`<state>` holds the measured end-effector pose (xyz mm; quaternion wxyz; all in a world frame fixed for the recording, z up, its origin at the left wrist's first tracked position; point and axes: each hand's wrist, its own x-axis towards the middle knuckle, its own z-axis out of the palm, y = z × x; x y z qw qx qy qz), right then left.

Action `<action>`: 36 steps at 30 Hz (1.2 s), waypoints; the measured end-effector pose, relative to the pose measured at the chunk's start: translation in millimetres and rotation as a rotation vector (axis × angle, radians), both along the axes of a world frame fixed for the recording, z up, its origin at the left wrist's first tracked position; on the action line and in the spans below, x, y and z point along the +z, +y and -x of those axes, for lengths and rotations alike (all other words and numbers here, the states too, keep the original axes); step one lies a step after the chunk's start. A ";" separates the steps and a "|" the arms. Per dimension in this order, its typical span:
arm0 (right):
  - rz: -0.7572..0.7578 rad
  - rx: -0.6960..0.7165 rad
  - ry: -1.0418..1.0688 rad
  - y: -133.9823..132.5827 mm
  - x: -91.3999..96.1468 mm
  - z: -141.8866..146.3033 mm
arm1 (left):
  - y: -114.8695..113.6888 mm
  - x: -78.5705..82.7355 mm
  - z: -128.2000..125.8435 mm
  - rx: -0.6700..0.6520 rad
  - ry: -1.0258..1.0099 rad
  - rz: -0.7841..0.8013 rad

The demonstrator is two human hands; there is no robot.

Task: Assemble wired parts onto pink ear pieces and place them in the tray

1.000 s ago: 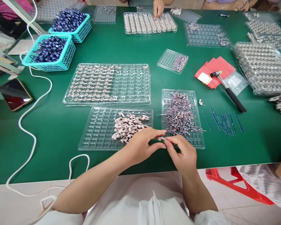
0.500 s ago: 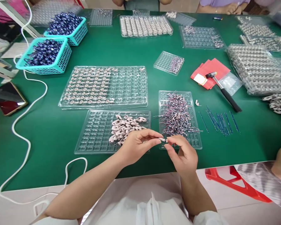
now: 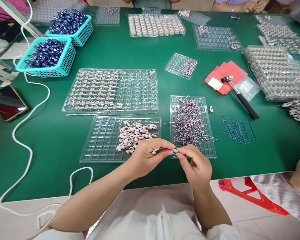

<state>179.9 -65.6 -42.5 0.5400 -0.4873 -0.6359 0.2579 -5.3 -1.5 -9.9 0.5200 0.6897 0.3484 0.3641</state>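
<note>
My left hand [image 3: 150, 156] pinches a small white earbud shell [image 3: 155, 151] between thumb and fingers, its pale ends showing on both sides of the grip. Against the shell's right end, the thumb and forefinger of my right hand [image 3: 197, 164] are pressed together on something too small to make out. Behind my left hand, a heap of whitish earbud shells [image 3: 133, 136] lies in a clear plastic tray [image 3: 100, 141]. Just beyond my right hand is a pile of small wired parts [image 3: 190, 121], purple and blue, in another clear tray [image 3: 209, 146].
A larger tray [image 3: 137, 90] holds rows of shells. Right of the wired parts lie a loose shell [image 3: 211, 109], blue strips [image 3: 236, 130], a hammer [image 3: 245, 101] and red sheets [image 3: 233, 71]. Teal baskets [image 3: 62, 63] and a phone [image 3: 7, 103] stand left. Other people sit around the table.
The shell has turned a little in my left fingers, so its other end now shows behind them. My right fingertips have closed in on its right end.
</note>
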 end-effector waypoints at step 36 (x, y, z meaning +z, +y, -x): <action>-0.154 -0.086 -0.140 3.0 1.2 4.3 | -3.6 -1.1 -1.9 0.006 0.020 -0.107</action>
